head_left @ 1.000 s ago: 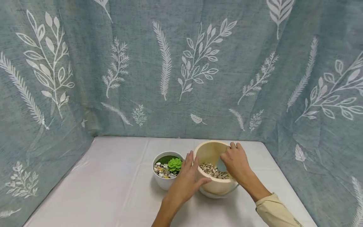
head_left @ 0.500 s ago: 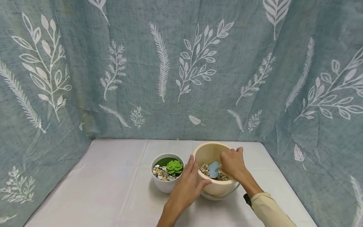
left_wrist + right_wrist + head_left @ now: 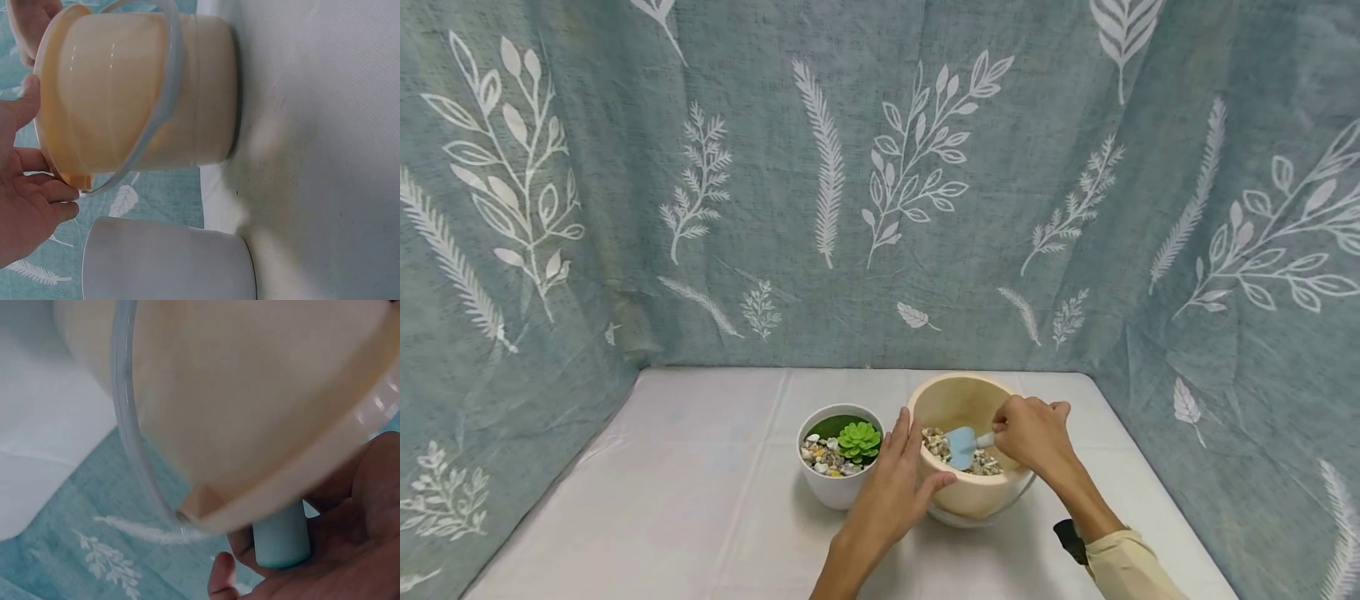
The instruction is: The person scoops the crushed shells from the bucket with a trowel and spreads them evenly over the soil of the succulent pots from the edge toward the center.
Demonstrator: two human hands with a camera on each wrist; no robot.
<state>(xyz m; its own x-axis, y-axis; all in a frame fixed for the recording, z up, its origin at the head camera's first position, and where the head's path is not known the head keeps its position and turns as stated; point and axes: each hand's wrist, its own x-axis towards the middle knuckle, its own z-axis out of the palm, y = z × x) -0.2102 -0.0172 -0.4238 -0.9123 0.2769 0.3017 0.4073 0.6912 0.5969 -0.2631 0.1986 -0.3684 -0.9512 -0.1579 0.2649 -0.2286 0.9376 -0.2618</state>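
Head view. The right hand (image 3: 1037,437) has its fingers curled round the handle of a pale blue scoop (image 3: 961,447), a snug grip with no visible slack. The scoop is inside the cream bucket (image 3: 977,500), its blade at the pebbles (image 3: 987,463); whether it carries any cannot be told. Key relation: the blade lies to the left of the right grip, the long axis running roughly sideways across the bucket and dipping towards the left hand (image 3: 887,492). The right hand is the nearer, being on the handle itself. A white pot (image 3: 835,492) stands on the counter (image 3: 700,483) just left of the bucket, with a green succulent (image 3: 859,442) and small stones (image 3: 823,457) in it.

Left wrist view. The left grip is spread loosely against the bucket's rim, thumb and fingers apart — steadying, by the look of it. A grey carrying handle (image 3: 169,94) hangs down the bucket's side.

Right wrist view. The scoop's handle end shows against the right palm, beside the rim; the blade is hidden.

Count: one scoop, one bucket, one white pot, one succulent, two hands — pebbles and stones too many to number.
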